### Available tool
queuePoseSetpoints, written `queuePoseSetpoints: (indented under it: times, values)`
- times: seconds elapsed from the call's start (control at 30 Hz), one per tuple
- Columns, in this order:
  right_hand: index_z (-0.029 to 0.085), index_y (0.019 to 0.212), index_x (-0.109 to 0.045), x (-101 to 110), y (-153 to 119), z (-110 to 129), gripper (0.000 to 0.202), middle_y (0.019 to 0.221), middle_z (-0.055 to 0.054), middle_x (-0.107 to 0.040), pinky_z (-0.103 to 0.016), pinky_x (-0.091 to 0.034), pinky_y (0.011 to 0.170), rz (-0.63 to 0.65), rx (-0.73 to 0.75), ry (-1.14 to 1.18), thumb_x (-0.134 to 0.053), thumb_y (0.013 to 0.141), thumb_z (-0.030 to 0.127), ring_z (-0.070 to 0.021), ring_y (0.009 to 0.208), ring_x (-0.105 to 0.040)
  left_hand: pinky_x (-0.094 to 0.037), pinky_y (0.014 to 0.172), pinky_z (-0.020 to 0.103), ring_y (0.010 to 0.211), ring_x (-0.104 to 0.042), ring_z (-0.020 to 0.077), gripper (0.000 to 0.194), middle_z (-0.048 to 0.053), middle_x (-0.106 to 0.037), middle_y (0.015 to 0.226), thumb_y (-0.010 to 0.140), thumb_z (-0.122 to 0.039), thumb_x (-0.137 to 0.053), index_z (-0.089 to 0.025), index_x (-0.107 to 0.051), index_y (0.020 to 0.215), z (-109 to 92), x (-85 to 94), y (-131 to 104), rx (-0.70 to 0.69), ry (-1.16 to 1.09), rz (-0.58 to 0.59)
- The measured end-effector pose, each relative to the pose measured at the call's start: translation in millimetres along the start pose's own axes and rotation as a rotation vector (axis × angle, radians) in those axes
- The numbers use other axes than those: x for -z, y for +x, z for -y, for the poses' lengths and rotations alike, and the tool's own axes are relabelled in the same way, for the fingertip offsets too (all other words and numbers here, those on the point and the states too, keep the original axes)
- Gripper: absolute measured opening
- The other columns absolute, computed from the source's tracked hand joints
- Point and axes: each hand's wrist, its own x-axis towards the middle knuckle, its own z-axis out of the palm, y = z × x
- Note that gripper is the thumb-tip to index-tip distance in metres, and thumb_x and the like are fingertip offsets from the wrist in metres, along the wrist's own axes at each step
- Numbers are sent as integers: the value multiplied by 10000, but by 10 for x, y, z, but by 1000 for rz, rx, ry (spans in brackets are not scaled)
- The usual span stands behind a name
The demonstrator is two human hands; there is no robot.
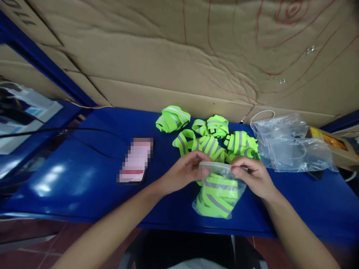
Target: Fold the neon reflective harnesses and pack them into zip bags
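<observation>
One clear zip bag point(218, 166), mouth uppermost, above the near side of the blue table point(92, 194); whether its base touches, I cannot tell from here; inside it, a folded lime strap point(220, 196) with grey stripes; left hand point(183, 172), pinching the bag's top left corner; right hand point(255, 177), pinching the top right corner; beyond them I count several lime bundles point(173, 118); phone point(136, 160), lying to the left; clear plastic bags point(298, 153), piled at right.
</observation>
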Motion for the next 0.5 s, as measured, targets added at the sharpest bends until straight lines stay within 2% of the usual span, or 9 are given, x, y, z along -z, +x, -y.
queuePoseSetpoints:
  times: [0.07,0.13,0.2,0.3,0.37,0.4,0.5]
  values:
    - [217,783,-673,-26,3,-41,339,645,2,-637,-238,-448,493,-94,-100,205,-759,875,531,-138,540,-564,-554,839,328,996,-676,222,719,87,-702,1163,714,-485,-897,-221,-593,1310,-49,-16,-53,-22,60,141]
    - [226,793,-648,-58,20,-71,358,602,19,-593,-229,-421,454,-168,-175,359,-753,864,561,-130,488,-521,-551,872,335,1060,-661,235,877,99,-670,1255,687,-352,-927,-250,-480,1435,-89,-49,-105,-48,189,186]
    - [237,847,-655,-83,48,-84,338,656,5,-631,-237,-465,489,-191,-199,416,-730,880,565,-142,530,-564,-549,867,332,1066,-655,228,830,106,-646,1283,737,-283,-885,-253,-445,1440,-130,-68,-129,-100,271,122]
    - [289,1079,-695,-80,89,-81,335,971,-47,-740,-305,-577,692,-189,-183,517,-657,929,585,-190,799,-689,-538,902,344,1121,-649,225,679,122,-624,1320,819,-265,-808,-250,-444,1392,-224,13,-91,-182,284,-13]
    - [333,1229,-672,-61,108,-75,367,1128,-52,-729,-353,-586,833,-156,-186,630,-612,960,575,-204,962,-692,-530,946,359,1173,-645,226,625,113,-642,1314,849,-265,-779,-268,-431,1369,-310,194,-24,-214,235,-145]
    - [341,1257,-665,-53,113,-74,366,1139,-50,-723,-359,-580,860,-137,-192,680,-606,969,558,-202,986,-684,-539,931,354,1160,-655,221,612,100,-657,1291,850,-273,-776,-278,-425,1351,-353,329,16,-229,196,-232]
    - [307,1203,-694,-60,122,-86,330,1032,-43,-705,-316,-560,784,-113,-239,775,-657,948,515,-179,905,-653,-556,816,304,1045,-678,198,600,64,-678,1206,811,-304,-806,-281,-438,1285,-464,884,128,-346,182,-528]
